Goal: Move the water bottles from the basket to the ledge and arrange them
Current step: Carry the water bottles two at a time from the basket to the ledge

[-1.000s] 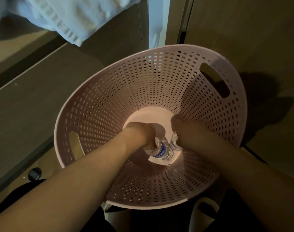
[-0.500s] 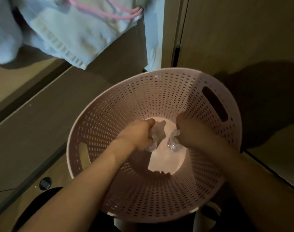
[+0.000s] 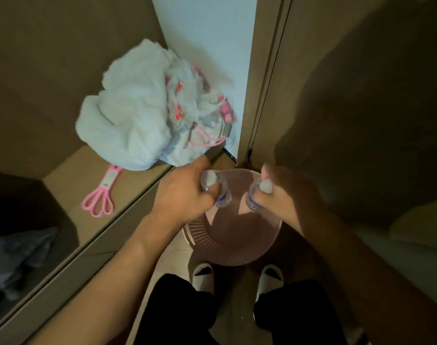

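Note:
My left hand [image 3: 182,192] grips a small clear water bottle [image 3: 222,195] with a white cap and a blue label. My right hand [image 3: 284,195] grips a second bottle [image 3: 252,199] of the same kind near its neck. Both bottles hang upright, raised above the pink perforated basket [image 3: 237,242], which stands on the floor in front of my feet. The wooden ledge [image 3: 70,180] runs along the left, at about the height of my left hand.
A heap of white towels and a plastic bag [image 3: 148,113] lies on the ledge in the corner. A pink plastic tool [image 3: 100,197] lies on the ledge. Wooden panels [image 3: 361,95] close in the right side. My white slippers [image 3: 203,277] stand behind the basket.
Both hands have lifted out of the basket, each carrying a bottle. The view has risen and pulled back, so the basket now sits far below.

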A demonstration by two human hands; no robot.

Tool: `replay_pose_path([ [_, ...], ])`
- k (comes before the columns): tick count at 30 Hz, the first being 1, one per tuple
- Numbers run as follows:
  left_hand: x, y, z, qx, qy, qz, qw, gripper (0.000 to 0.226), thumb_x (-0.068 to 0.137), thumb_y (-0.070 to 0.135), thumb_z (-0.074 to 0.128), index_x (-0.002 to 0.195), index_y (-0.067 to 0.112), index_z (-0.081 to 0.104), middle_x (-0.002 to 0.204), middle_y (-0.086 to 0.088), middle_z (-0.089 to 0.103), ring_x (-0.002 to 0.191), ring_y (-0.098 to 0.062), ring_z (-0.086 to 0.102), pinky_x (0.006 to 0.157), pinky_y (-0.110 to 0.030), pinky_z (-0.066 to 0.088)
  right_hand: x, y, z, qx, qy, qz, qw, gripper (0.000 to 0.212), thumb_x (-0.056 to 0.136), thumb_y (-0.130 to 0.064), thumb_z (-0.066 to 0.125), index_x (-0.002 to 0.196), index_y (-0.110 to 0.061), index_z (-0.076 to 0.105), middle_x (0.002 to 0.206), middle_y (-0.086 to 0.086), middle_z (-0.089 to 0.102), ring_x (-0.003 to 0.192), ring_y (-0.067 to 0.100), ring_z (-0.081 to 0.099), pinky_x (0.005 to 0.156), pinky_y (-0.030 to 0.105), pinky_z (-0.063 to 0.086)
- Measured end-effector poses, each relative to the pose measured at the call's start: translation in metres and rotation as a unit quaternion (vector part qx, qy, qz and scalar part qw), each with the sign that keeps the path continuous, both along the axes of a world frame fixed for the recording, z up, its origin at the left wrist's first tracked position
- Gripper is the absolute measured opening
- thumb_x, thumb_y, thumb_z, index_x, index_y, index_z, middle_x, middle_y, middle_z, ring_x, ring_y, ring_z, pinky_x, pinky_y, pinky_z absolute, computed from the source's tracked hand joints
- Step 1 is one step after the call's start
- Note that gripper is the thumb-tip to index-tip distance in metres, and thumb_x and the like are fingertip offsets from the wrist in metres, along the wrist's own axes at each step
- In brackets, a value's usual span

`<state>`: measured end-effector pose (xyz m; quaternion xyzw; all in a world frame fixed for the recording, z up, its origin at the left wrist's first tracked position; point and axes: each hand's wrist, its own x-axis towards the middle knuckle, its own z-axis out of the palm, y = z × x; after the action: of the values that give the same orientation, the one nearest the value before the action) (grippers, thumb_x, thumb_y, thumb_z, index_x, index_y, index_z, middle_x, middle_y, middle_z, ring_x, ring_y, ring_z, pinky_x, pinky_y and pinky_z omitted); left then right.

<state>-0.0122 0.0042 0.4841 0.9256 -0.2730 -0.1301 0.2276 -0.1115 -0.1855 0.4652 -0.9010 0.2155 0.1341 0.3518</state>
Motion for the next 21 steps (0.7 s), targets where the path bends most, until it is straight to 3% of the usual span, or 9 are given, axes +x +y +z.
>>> replay_pose_path([
  [3,-0.008,0.008,0.112,-0.025,-0.035,0.028,0.999,0.024,0.081,0.045,0.059,0.089,0.024,0.051,0.077,0.003,0.061,0.071,-0.024,0.057,0.054,-0.032,0.040,-0.001,0.013,0.108,-0.035,-0.021,0.010,0.999,0.024,0.084,-0.042,0.059,0.079,-0.035,0.036,0.070,-0.011,0.045,0.065,0.012,0.054,0.065,0.032,0.050],
  [5,-0.012,0.017,0.173,-0.059,-0.051,0.041,0.996,0.023,0.079,0.045,0.059,0.090,0.025,0.052,0.075,0.004,0.063,0.070,-0.023,0.059,0.056,-0.031,0.044,-0.004,0.023,0.172,-0.081,-0.060,0.013,0.995,0.022,0.079,-0.050,0.051,0.079,-0.034,0.036,0.066,-0.011,0.044,0.061,0.013,0.055,0.060,0.035,0.050],
  [8,-0.013,0.037,0.230,-0.095,-0.051,0.077,0.991,0.023,0.078,0.042,0.067,0.086,0.027,0.052,0.074,0.007,0.062,0.069,-0.020,0.058,0.058,-0.032,0.047,-0.005,0.035,0.249,-0.115,-0.060,0.046,0.991,0.025,0.085,-0.045,0.061,0.087,-0.029,0.041,0.065,-0.010,0.044,0.064,0.016,0.054,0.060,0.031,0.044],
  [11,-0.016,0.058,0.254,-0.150,-0.024,0.110,0.982,0.026,0.074,0.041,0.072,0.081,0.026,0.052,0.067,0.009,0.059,0.061,-0.009,0.054,0.053,-0.028,0.042,-0.004,0.051,0.278,-0.141,-0.054,0.059,0.987,0.019,0.089,-0.034,0.063,0.095,-0.026,0.048,0.077,-0.007,0.054,0.074,0.017,0.058,0.064,0.030,0.047],
  [16,-0.025,0.096,0.267,-0.213,-0.004,0.130,0.968,0.026,0.071,0.035,0.076,0.077,0.022,0.054,0.062,0.009,0.058,0.055,-0.007,0.051,0.049,-0.024,0.039,-0.005,0.088,0.296,-0.118,-0.074,0.060,0.988,0.026,0.079,-0.048,0.064,0.089,-0.029,0.048,0.077,-0.005,0.058,0.072,0.016,0.061,0.068,0.036,0.055],
  [19,-0.027,0.122,0.273,-0.236,-0.006,0.157,0.959,0.026,0.068,0.038,0.073,0.078,0.021,0.057,0.067,0.003,0.063,0.060,-0.013,0.058,0.053,-0.037,0.049,0.000,0.107,0.300,-0.124,-0.083,0.069,0.986,0.028,0.081,-0.048,0.064,0.095,-0.030,0.049,0.084,-0.007,0.058,0.080,0.015,0.062,0.074,0.036,0.055],
  [21,-0.029,0.136,0.277,-0.245,-0.007,0.173,0.954,0.026,0.066,0.039,0.072,0.077,0.021,0.056,0.068,0.000,0.063,0.062,-0.020,0.059,0.055,-0.045,0.051,0.001,0.116,0.303,-0.126,-0.093,0.095,0.983,0.028,0.082,-0.049,0.064,0.093,-0.027,0.050,0.082,-0.006,0.060,0.078,0.016,0.061,0.068,0.031,0.051],
])
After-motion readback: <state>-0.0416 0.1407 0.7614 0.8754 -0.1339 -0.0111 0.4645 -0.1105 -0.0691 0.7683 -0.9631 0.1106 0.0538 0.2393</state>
